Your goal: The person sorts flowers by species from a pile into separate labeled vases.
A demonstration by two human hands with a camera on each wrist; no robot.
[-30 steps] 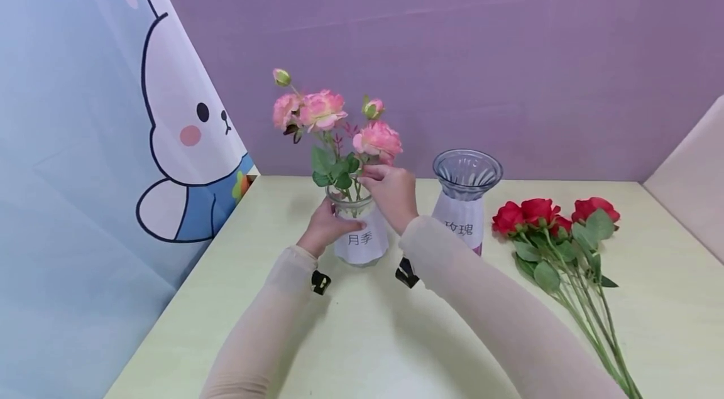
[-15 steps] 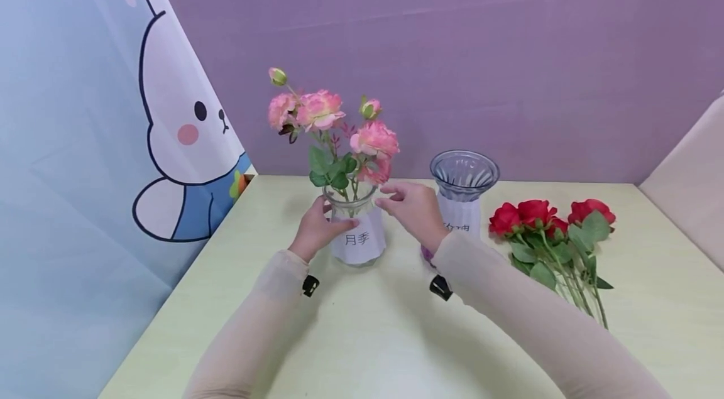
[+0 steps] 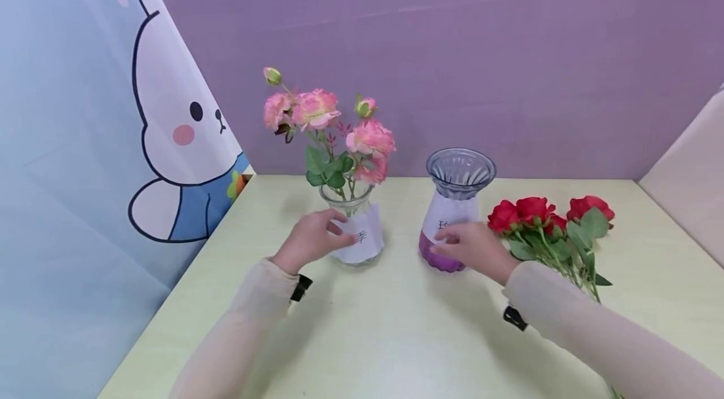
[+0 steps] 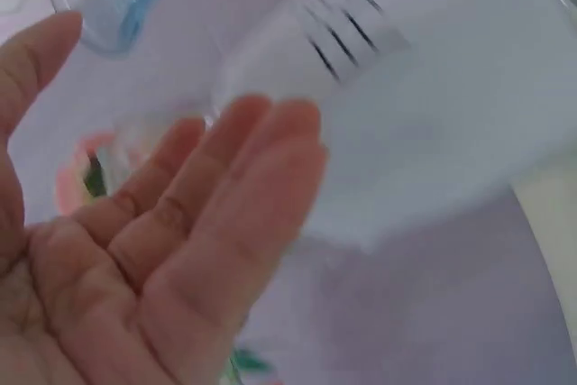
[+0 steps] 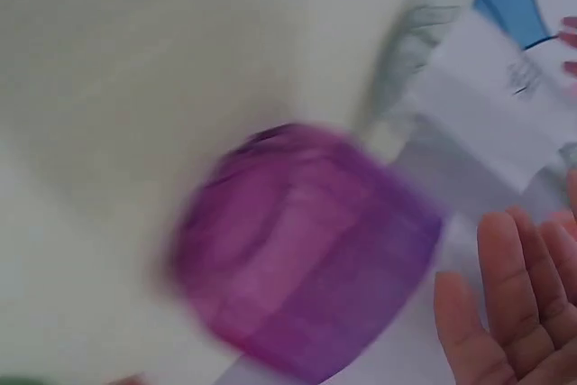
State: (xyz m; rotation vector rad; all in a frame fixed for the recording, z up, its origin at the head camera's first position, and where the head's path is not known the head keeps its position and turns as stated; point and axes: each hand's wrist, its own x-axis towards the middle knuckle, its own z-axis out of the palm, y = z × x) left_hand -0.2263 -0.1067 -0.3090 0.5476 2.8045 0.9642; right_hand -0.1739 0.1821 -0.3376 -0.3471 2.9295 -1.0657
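Pink roses [image 3: 370,138] with green leaves and buds stand in a clear glass vase [image 3: 346,196] that has a white paper label lettered in black. My left hand [image 3: 311,240] is at this vase's left side, fingers relaxed and holding nothing, fingertips overlapping the label in the head view. In the left wrist view the fingers [image 4: 252,196] stretch out before the blurred label. A second vase [image 3: 460,176], with a bluish flared rim and purple base, stands to the right. My right hand [image 3: 477,251] hovers loosely in front of its label, grasping nothing. The purple base [image 5: 306,250] fills the right wrist view.
Several red roses [image 3: 534,210] lie on the pale table [image 3: 373,349] at the right, their stems partly behind the right sleeve. A purple backdrop [image 3: 452,41] rises behind, and a blue cloth [image 3: 68,166] with a cartoon character hangs at the left.
My right hand has let go of the pink flowers and moved right and down to the second vase. My left hand has loosened from the first vase and drawn slightly back.
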